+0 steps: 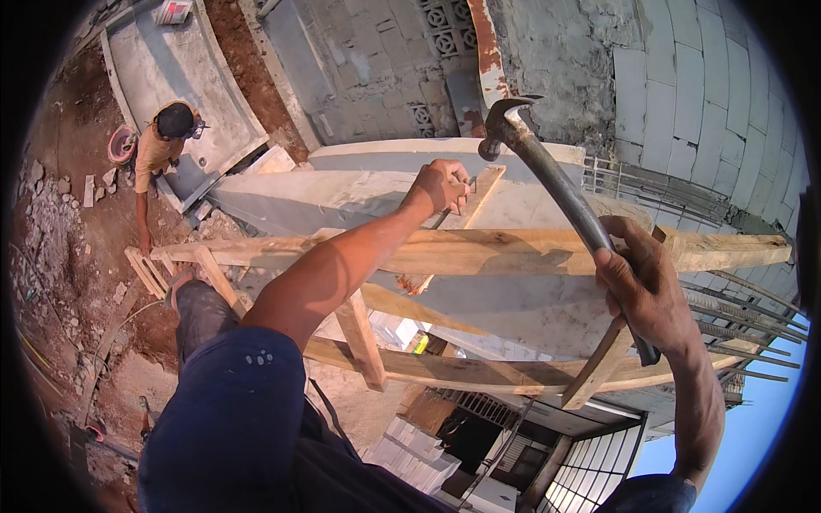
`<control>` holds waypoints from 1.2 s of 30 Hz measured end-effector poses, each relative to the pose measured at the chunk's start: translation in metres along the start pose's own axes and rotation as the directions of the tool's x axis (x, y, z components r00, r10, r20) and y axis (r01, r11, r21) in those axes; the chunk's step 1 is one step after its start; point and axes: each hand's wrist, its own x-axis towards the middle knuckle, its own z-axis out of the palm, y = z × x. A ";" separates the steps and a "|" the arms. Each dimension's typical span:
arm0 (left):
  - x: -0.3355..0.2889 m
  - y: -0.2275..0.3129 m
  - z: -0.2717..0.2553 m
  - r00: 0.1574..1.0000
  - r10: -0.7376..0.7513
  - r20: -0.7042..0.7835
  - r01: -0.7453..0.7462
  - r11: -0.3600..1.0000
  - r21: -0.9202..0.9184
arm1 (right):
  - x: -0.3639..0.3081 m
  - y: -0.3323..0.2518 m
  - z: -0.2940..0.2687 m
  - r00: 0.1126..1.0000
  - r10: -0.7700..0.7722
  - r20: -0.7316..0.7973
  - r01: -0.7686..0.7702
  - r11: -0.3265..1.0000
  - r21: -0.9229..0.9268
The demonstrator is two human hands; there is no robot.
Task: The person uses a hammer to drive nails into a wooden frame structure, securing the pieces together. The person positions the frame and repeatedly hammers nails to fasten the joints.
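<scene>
My right hand is wrapped around the dark metal handle of a claw hammer, its head raised up and to the left. My left hand is closed, fingers pinched at a narrow wooden board, and thin dark nails show at the fingertips. That board crosses a long wooden ladder, whose upper rail passes beneath my left forearm. Wooden rungs join this rail to a lower one. The hammer head hangs apart from the board, above and right of my left hand.
At the left, a person in a tan shirt bends with one hand at the ladder's far end. Rubble covers the ground there. A concrete ledge runs behind the ladder. Steel rebar juts out at right, beneath a block wall.
</scene>
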 end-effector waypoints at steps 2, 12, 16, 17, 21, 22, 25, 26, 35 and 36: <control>-0.002 0.003 0.002 0.999 -0.043 -0.011 0.043 0.996 0.076 | 0.007 -0.010 0.001 0.999 0.031 0.026 -0.031 0.999 0.010; 0.006 -0.025 0.000 0.999 0.003 0.033 0.003 0.982 -0.187 | 0.050 -0.015 0.005 0.999 -0.020 0.025 0.030 0.848 -0.530; 0.003 -0.017 -0.007 0.999 -0.042 -0.027 0.037 0.987 -0.157 | 0.072 -0.014 0.014 0.995 -0.095 0.009 0.078 0.755 -0.651; 0.006 -0.022 -0.005 0.999 -0.037 -0.021 0.033 0.983 -0.178 | 0.077 -0.007 0.015 0.992 -0.111 0.062 0.124 0.750 -0.649; 0.012 -0.036 0.003 1.000 -0.020 0.006 0.020 0.991 -0.129 | 0.083 0.009 0.015 0.981 -0.167 0.098 0.190 0.732 -0.655; 0.009 -0.032 0.001 1.000 -0.027 -0.007 0.026 0.994 -0.110 | 0.082 0.006 0.015 0.980 -0.188 0.068 0.185 0.723 -0.666; 0.002 -0.013 -0.006 0.999 -0.054 -0.007 0.054 0.997 -0.060 | 0.081 -0.013 0.018 0.969 -0.245 -0.032 0.161 0.723 -0.671; 0.004 -0.012 -0.008 0.998 -0.065 0.011 0.065 0.996 -0.055 | 0.080 -0.012 0.019 0.969 -0.248 -0.024 0.162 0.701 -0.694; -0.003 -0.003 -0.006 0.994 -0.112 0.002 0.112 0.994 0.016 | 0.080 0.003 0.014 0.963 -0.268 0.027 0.218 0.715 -0.664; 0.000 -0.001 -0.007 0.990 -0.138 0.001 0.138 0.990 0.031 | 0.082 -0.003 0.019 0.958 -0.287 -0.032 0.196 0.728 -0.657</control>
